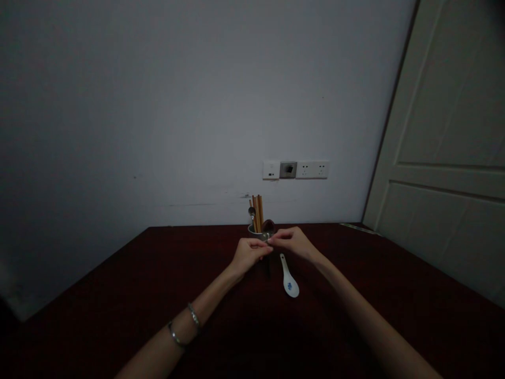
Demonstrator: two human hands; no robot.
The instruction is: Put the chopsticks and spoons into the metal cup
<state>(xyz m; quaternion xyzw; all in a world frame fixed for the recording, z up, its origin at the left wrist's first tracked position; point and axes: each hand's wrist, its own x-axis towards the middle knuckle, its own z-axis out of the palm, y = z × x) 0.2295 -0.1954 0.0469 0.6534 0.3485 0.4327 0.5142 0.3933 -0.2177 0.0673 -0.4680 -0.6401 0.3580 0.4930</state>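
My left hand (250,253) and my right hand (291,241) meet in front of a metal holder (256,232) at the middle of the dark red table. Both hands are closed, fingertips pinched close together. A small shiny piece shows between them, too small to name. Several wooden chopsticks (258,213) and a small metal spoon (252,211) stand upright in the holder. A dark rounded thing (268,226) shows just behind my fingertips. Nearer to me, below my right hand, a white spoon (290,284) with a blue mark lies on the table.
The dark red table (158,273) reaches back to a pale wall with sockets (311,169) and a switch (288,169). A light panelled door (445,158) stands at the right. A thin strip (360,229) lies near the table's back right edge.
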